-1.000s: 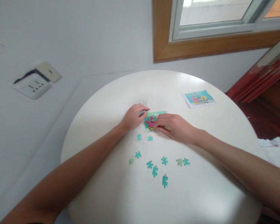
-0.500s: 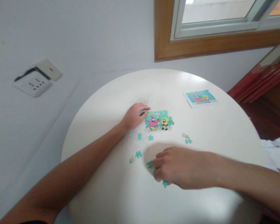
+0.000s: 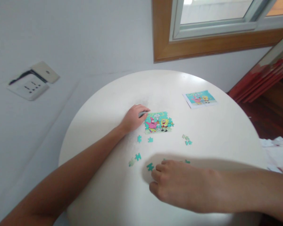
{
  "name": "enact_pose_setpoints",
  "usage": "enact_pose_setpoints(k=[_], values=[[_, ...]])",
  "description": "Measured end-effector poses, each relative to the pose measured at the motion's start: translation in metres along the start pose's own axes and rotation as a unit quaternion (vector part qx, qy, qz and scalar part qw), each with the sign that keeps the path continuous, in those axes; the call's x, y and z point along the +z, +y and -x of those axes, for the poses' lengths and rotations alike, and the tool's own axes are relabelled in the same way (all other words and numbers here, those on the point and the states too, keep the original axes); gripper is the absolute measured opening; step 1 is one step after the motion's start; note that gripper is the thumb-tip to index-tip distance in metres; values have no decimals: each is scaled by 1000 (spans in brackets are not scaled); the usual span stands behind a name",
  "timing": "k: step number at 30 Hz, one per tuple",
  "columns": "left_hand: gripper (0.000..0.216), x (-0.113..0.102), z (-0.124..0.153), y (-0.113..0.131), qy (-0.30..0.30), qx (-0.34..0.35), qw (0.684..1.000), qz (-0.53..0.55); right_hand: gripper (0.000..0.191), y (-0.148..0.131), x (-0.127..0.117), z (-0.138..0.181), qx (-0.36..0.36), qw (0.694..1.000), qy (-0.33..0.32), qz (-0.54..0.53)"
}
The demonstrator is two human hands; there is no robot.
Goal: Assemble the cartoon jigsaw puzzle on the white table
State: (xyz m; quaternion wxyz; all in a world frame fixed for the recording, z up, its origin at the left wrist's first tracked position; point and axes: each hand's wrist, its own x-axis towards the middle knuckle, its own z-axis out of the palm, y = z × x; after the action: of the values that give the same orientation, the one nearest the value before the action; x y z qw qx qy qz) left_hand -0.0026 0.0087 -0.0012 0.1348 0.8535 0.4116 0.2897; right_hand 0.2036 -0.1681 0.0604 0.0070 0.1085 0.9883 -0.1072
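Observation:
A partly joined jigsaw puzzle [image 3: 157, 123] of cartoon figures lies mid-table, its right edge ragged. My left hand [image 3: 134, 118] rests at its upper left, fingers curled, with a greyish sliver [image 3: 142, 114] showing between thumb and forefinger; I cannot make out what it is. Nearer to me, my right hand [image 3: 169, 179] is palm down with fingers bent under over the table. Its fingertips, and anything in them, are hidden. A green puzzle piece [image 3: 150, 166] lies just left of its knuckles, and another piece [image 3: 187, 161] peeks out behind it.
Loose pieces lie below the puzzle [image 3: 150, 139], to its lower left [image 3: 138, 156] and to its right [image 3: 188, 142]. A picture sheet [image 3: 200, 99] sits at the back right of the round white table [image 3: 103, 194]. Wall and window frame [image 3: 202, 45] stand behind.
My right hand has moved down towards me, uncovering pieces behind it and covering others. My left hand stays at the puzzle's edge. The whole view has shifted slightly.

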Motion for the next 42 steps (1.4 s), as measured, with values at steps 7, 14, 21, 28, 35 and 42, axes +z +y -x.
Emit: enact_pose_setpoints(k=[7,14,21,28,35,42], values=[[20,0,0,-1,-6,-3,1000,-6,12,-1,4,3,-20,1000,6,-20],[20,1,-1,-2,-6,2,1000,-4,18,36,-16,-4,1,967,49,-250],[20,-4,-1,7,29,15,998,46,9,103,-1,-5,208,813,286,-462],[19,-5,-2,8,-7,47,996,75,19,119,13,-12,257,722,339,-546],[18,-3,-2,-1,-57,110,991,56,17,123,20,-15,279,757,332,-490],[16,-3,-2,-1,-42,96,993,56,17,126,24,-19,290,763,365,-448]])
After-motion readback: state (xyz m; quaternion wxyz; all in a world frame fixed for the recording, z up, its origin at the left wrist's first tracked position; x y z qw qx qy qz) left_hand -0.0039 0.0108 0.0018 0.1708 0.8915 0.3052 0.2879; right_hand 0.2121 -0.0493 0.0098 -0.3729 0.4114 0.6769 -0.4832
